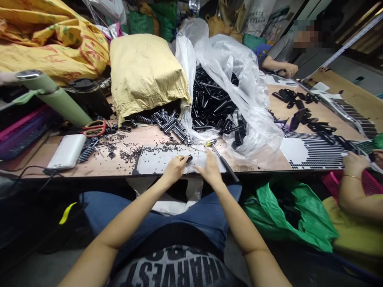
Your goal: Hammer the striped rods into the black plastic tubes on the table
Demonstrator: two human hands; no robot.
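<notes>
Assembly workshop — workbench (98,165) heaped with black parts (214,105).

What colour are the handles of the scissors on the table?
Red, on the scissors left of the left hand; head view.

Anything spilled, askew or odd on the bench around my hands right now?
Yes. Small black beads lie scattered loose over the table left of the white sheet under your left hand and right hand. The clear plastic bag gapes open, with black tubes spilling toward a screwdriver.

Both forearms extended; left hand (174,169) fingers seemingly pinched, right hand (211,170) flat, palm down.
</notes>
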